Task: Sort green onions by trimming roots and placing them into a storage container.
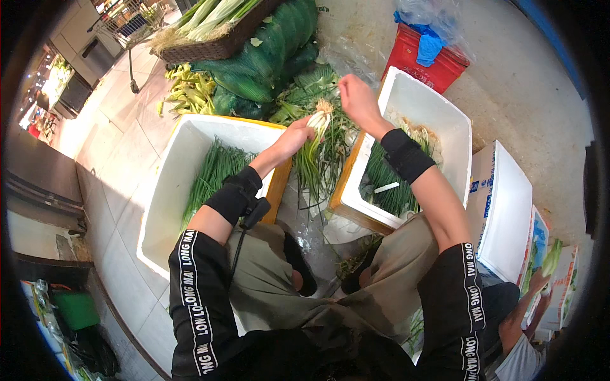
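Note:
My left hand grips a small bunch of scallions, its white ends and stringy roots upward and the green leaves hanging down. To its right and slightly higher, my right hand is raised with the fingers curled closed; I see nothing in it. Under both hands lies a heap of loose green trimmings on the floor. A white foam box on the left contains long thin green stalks. Another foam box, on the right below my right forearm, contains scallions with roots and a white strip.
Green mesh sacks carry a brown basket of leeks at the back. A red bag stands behind the right box. White cartons line the right side, where another person's hand holds a green vegetable. A shopping cart stands far left.

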